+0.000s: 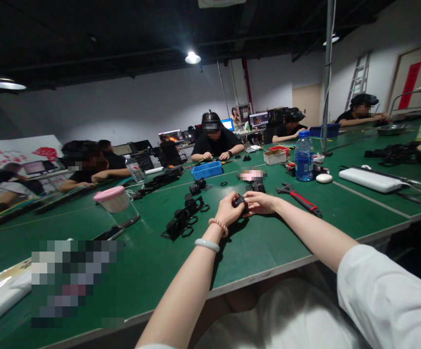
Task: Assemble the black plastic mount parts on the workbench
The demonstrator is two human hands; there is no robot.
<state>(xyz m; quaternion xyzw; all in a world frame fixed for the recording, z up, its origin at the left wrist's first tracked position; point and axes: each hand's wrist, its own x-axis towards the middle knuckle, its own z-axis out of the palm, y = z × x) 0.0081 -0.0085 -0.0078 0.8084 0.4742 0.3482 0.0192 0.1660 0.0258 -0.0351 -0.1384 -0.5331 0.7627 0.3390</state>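
Over the green table (261,252), my left hand (228,208) has its fingers closed round a small black part (240,201). My right hand (259,202) touches the same part from the other side with its fingers pressed together. The part is mostly hidden by my fingers, so its shape cannot be made out. Several black parts (183,218), some of them ring-shaped, lie left of my hands. Another black part (257,186) rests just beyond my right hand. An adjustable wrench (303,201) with red and black handles lies to the right.
A blue tray (206,170) and a white box (275,156) stand further back. On the right are a blue bottle (304,157) and a white power strip (370,179). A pink-lidded cup (114,199) stands left. Several people sit around the table.
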